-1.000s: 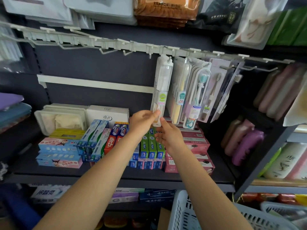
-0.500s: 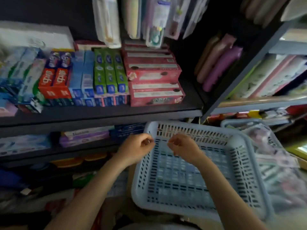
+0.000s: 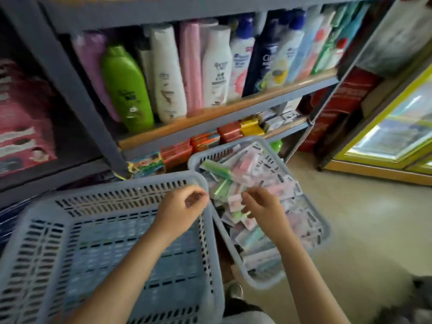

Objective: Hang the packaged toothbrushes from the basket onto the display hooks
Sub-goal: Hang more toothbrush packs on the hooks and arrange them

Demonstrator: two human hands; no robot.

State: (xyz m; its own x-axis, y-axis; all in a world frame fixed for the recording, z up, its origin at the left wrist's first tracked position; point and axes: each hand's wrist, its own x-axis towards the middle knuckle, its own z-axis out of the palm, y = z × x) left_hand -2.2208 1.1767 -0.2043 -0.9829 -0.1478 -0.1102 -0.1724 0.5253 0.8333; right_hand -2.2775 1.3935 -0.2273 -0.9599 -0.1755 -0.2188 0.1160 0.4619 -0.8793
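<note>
Task progress, as judged from the present view: the right basket (image 3: pixel 325 232) is holding a deep, loose pile of packaged toothbrushes (image 3: pixel 257 183), so a large share of the stock is waiting to be hung. The left basket (image 3: pixel 30 218) is showing only its slotted floor, with no packages visible inside it. The display hooks are lying outside the view, so the number of packages already hung cannot be told here.

Both baskets are sitting low in front of the shelving, side by side, with their adjoining rims close together or touching. Bottles (image 3: pixel 168 73) are standing on the shelf (image 3: pixel 233 108) at the far side, and small red and yellow boxes (image 3: pixel 229 134) are lying on the tier below it.

The left hand (image 3: pixel 180 211) is hovering over the far right corner of the left basket, next to the adjoining rims. Its fingers are curling loosely inward and are holding nothing visible.

The right hand (image 3: pixel 264 204) is reaching over the pile in the right basket. Its fingers are bending down toward the packages directly beneath. Motion blur prevents telling whether the fingertips are pinching a package or only touching the pile.

The nearest packages are lying just beneath and to the far side of the right hand, and just to the right of the left hand.
</note>
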